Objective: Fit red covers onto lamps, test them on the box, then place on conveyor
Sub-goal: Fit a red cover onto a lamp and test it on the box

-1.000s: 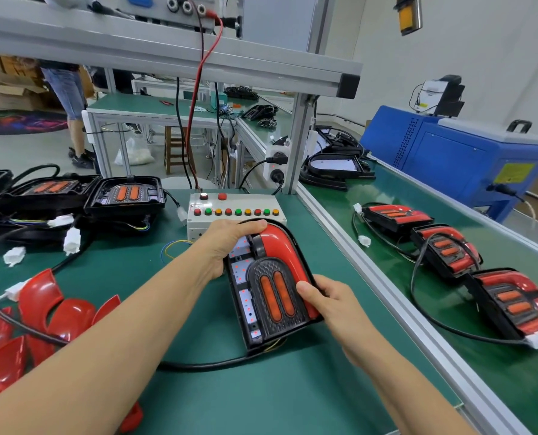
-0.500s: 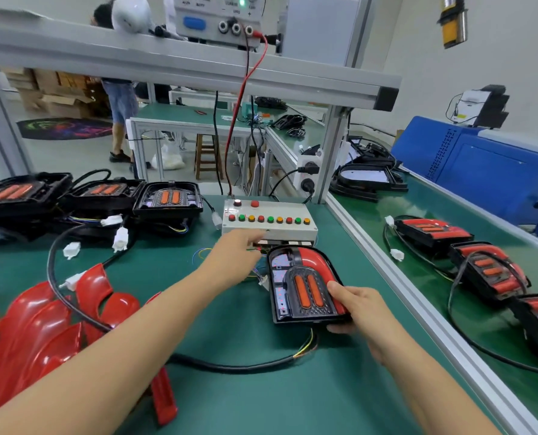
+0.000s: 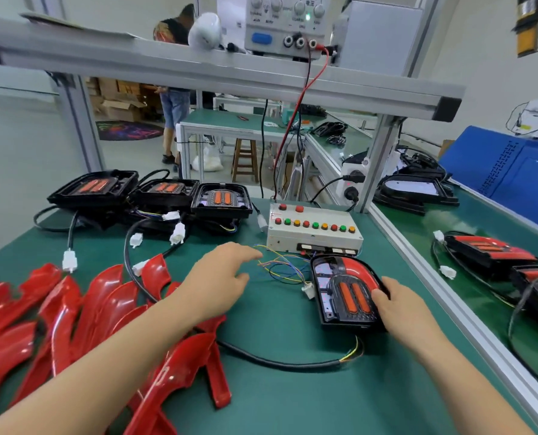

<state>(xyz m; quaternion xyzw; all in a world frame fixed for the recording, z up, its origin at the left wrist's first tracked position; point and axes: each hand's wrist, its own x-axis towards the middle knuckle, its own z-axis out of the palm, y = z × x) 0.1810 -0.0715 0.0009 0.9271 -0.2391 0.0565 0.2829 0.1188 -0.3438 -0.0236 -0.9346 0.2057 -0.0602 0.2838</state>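
A black lamp [image 3: 344, 291] with a red cover fitted and two orange strips lies on the green table in front of the white test box [image 3: 313, 229]. My right hand [image 3: 398, 304] grips the lamp's right edge. My left hand [image 3: 222, 274] hovers over the table with relaxed fingers, left of the thin coloured wires [image 3: 282, 266] and the white connector [image 3: 308, 290], holding nothing. A pile of loose red covers [image 3: 82, 312] lies at the left. The lamp's black cable [image 3: 277, 361] loops across the table.
Three uncovered black lamps [image 3: 220, 199] with white plugs sit at the back left. Finished lamps [image 3: 489, 252] lie on the conveyor [image 3: 468, 309] right of the aluminium rail [image 3: 418, 271]. A power supply [image 3: 280, 26] stands on the overhead shelf. A person stands in the background.
My left hand has come off the lamp and moved left over the table. The lamp now lies flat near the test box, held by my right hand alone. The camera tilted up.
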